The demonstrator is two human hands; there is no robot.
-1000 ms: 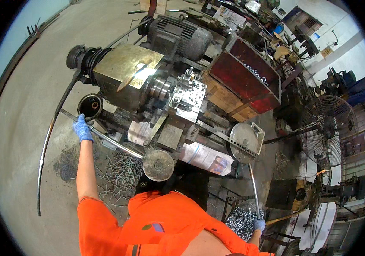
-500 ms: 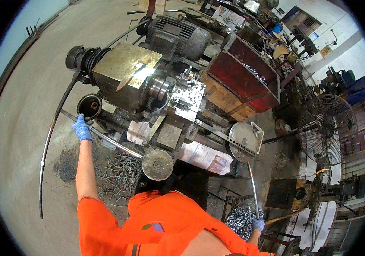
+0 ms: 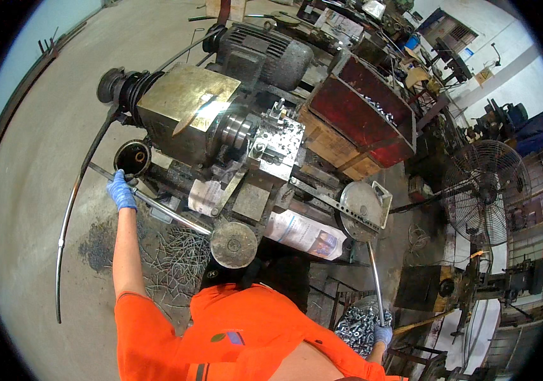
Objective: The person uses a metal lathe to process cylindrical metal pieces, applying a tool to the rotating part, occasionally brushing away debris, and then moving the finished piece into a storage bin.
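Head camera has us at the machine with work under way, we judge, rather than finished: our left hand [image 3: 121,192], at nine o'clock, wraps its gloved fingers round a lever [image 3: 169,213] that runs to a round grey plate [image 3: 234,245] at seven, and our right hand [image 3: 382,334], at five, looks curled round the lower end of a steel rod [image 3: 375,279], though we cannot tell how tightly. The spindle [image 3: 236,130] sits at eleven o'clock, beside the shiny tool block [image 3: 278,146] at twelve; whether it holds a piece we cannot tell. Small metal pieces [image 3: 355,330] lie heaped at five, more lie in the red box [image 3: 354,127] at two, and what look like tangled shavings [image 3: 179,260] lie at eight, so some cutting seems done; how much is left we cannot tell
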